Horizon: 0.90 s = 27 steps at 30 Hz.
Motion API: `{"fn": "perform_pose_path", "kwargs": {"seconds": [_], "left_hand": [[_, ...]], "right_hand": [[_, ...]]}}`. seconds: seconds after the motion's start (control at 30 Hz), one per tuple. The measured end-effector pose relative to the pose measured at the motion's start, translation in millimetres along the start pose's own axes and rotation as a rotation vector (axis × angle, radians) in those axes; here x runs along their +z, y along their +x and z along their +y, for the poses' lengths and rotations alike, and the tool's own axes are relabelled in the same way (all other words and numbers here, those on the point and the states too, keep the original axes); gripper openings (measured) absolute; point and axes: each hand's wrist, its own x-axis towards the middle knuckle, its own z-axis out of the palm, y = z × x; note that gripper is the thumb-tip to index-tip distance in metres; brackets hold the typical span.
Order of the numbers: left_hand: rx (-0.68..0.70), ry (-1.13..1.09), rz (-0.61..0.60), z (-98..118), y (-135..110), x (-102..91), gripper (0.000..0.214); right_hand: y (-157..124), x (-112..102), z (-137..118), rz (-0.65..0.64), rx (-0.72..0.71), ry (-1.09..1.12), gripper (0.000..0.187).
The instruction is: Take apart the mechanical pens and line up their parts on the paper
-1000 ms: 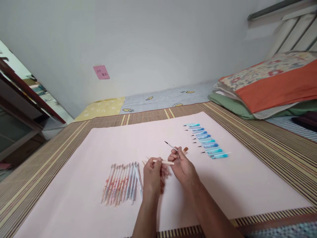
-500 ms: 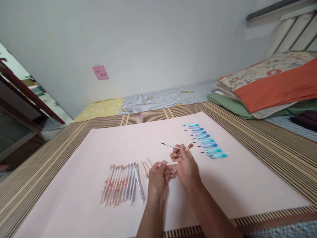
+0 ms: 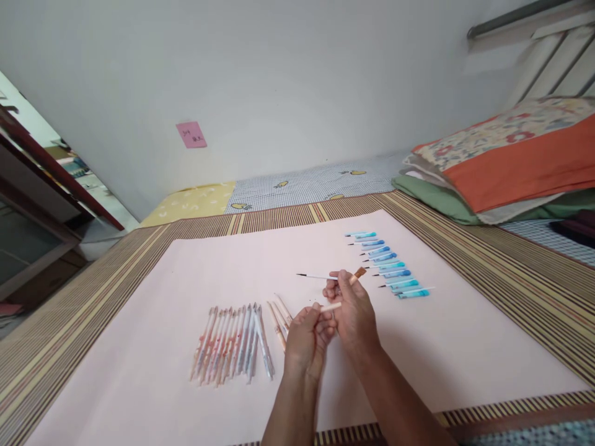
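My left hand (image 3: 307,339) and my right hand (image 3: 352,310) meet over a pink sheet (image 3: 223,272). The right hand's fingers are closed round paintbrushes: a thin black-tipped brush (image 3: 312,276) points left out of it and a brown flat brush (image 3: 357,274) sticks out to the upper right. A cream handle (image 3: 331,306) lies between both hands, with the left fingers pinched at its end. To the left lies a row of several pink and grey brushes (image 3: 232,342), with cream-handled brushes (image 3: 279,316) beside it. A row of blue-handled brushes (image 3: 388,265) lies to the right.
The pink sheet rests on a striped mat (image 3: 511,272) on a bed. Folded bedding with an orange cover (image 3: 506,161) is stacked at the right. A pink note (image 3: 191,134) sticks to the white wall. A dark wooden frame (image 3: 41,179) stands at the left.
Both hands have shifted slightly to the right and closer together. The thin brush in the right hand has swung from pointing up-left to nearly level.
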Motion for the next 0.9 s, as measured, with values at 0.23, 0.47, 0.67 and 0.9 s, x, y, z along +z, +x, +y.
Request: {"fn": "perform_pose_path", "kwargs": {"seconds": [0.23,0.47,0.67,0.9], "left_hand": [[-0.030,-0.037,0.007,-2.1,1.8,-2.0,0.023],[-0.061,-0.097,0.049,-3.5,0.8,-0.2,0.019],[-0.109,-0.191,0.096,-1.7,-2.1,6.5,0.023],[-0.201,-0.315,0.123,3.3,-5.5,14.2,0.019]], "right_hand": [[5.5,-2.0,-1.2,0.005,0.140,0.185,0.030],[3.0,-1.0,-4.0,-0.016,0.144,0.149,0.029],[-4.3,1.4,-7.8,-0.044,0.087,0.001,0.037],[-1.6,1.8,-11.9,-0.063,0.136,0.103,0.030]]}}
